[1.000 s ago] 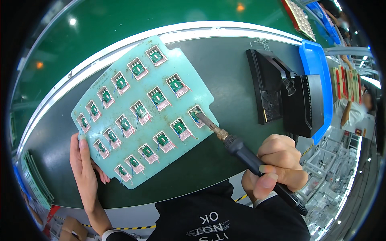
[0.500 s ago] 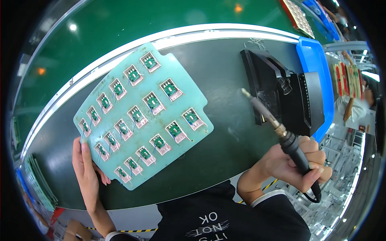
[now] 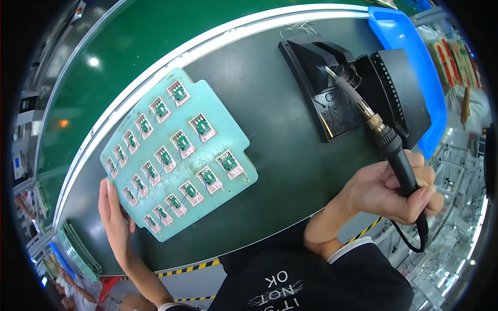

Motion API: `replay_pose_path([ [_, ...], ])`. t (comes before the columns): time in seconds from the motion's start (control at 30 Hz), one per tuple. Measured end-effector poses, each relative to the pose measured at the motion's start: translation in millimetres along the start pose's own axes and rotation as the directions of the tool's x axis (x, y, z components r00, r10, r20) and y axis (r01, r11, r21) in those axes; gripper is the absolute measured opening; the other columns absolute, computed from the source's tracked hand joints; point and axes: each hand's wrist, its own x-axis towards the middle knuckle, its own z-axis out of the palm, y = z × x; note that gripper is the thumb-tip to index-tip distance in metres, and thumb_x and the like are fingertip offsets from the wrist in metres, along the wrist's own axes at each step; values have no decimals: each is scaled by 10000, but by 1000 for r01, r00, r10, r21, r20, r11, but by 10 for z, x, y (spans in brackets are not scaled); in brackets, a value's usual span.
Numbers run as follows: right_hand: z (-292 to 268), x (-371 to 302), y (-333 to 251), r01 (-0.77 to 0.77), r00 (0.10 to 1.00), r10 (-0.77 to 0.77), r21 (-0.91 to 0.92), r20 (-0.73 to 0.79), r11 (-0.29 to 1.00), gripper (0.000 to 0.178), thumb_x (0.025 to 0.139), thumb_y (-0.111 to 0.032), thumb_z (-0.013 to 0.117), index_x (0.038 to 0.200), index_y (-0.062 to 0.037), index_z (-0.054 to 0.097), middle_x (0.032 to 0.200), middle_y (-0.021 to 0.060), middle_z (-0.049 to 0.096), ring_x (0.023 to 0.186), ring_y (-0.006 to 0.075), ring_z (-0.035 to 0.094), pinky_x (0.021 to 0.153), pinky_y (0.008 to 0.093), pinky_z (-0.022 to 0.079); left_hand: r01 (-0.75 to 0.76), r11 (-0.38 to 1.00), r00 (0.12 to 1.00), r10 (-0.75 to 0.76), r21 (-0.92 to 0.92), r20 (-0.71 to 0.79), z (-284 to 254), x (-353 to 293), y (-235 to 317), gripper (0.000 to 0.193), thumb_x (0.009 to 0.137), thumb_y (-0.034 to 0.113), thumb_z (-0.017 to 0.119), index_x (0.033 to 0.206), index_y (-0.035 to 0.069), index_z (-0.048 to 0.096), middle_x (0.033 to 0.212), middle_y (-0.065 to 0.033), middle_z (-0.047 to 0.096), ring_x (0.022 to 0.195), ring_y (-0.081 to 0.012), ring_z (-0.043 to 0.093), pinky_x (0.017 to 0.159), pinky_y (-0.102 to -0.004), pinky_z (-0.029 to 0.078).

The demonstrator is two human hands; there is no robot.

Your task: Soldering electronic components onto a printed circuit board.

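A pale green fixture panel [image 3: 220, 106] lies tilted over the workbench, its rows of cutouts holding small green circuit boards [image 3: 202, 126] with thin wires. My left hand [image 3: 115, 220] grips its near-left edge, thumb on top and the other fingers partly hidden beneath. In my right hand [image 3: 371, 192], fingers closed round the black handle, is a soldering iron [image 3: 388, 139]. Its bare tip points up and left, appearing over the black soldering-iron stand [image 3: 298, 62]; whether it touches the stand I cannot tell. The iron's cord loops below my right hand.
A blue tray [image 3: 437, 116] sits behind the stand at the right, beside a dark slotted box [image 3: 402, 78]. Wire scraps [image 3: 301, 28] lie beyond the stand. Stacked green panels [image 3: 78, 249] stand at the bench's left end. A white rail [image 3: 218, 39] borders the far side. Other people are in the background.
The view has turned, shifting the bench in the picture. My right hand has brought the soldering iron from beside the stand to over it. My left hand still grips the fixture panel.
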Motion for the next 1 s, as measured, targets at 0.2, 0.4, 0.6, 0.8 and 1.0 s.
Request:
replay_pose_path([
  [0.2, -18, 111, 69, 37, 996, -42, 67, 73, 997, 269, 835, -166, 456, 644, -57, 302, 443, 29, 314, 313, 111, 306, 325, 219, 230, -70, 997, 996, 67, -39, -64, 93, 11, -31, 304, 989, 285, 366, 1062, 31, 516, 567, 52, 441, 330, 6, 269, 286, -178, 174],
  [0.4, 6, -5, 324, -143, 985, 159, -190, 72, 971, 190, 823, -146, 439, 667, -120, 333, 499, -5, 322, 396, 68, 233, 402, 197, 200, 17, 998, 980, -4, 64, -198, 218, -87, 230, 287, 980, 292, 401, 1026, 37, 525, 552, 55, 454, 322, 4, 282, 279, -178, 189],
  [0.6, 12, -216, 598, -160, 981, 177, -196, 76, 968, 187, 818, -140, 442, 656, -121, 350, 493, -3, 343, 382, 69, 250, 387, 195, 200, 77, 987, 954, -31, 144, -297, 257, -111, 277, 300, 977, 303, 411, 1003, 28, 529, 534, 49, 461, 314, -3, 297, 273, -183, 200],
  [0.8, 61, -182, 561, -115, 978, 143, -179, 153, 977, 193, 818, -129, 436, 646, -112, 352, 476, 4, 350, 369, 70, 261, 378, 195, 204, 66, 989, 965, -30, 131, -259, 206, -97, 187, 311, 977, 313, 410, 985, 27, 530, 526, 47, 460, 313, -2, 301, 274, -183, 200],
  [1.0, 62, -149, 551, -228, 950, 230, -38, 212, 973, 212, 812, -104, 427, 620, -87, 339, 454, 12, 341, 367, 71, 256, 383, 196, 225, 90, 985, 969, -54, 145, -240, 153, -123, 196, 306, 979, 311, 403, 995, 32, 530, 544, 51, 455, 331, 4, 308, 283, -176, 203],
])
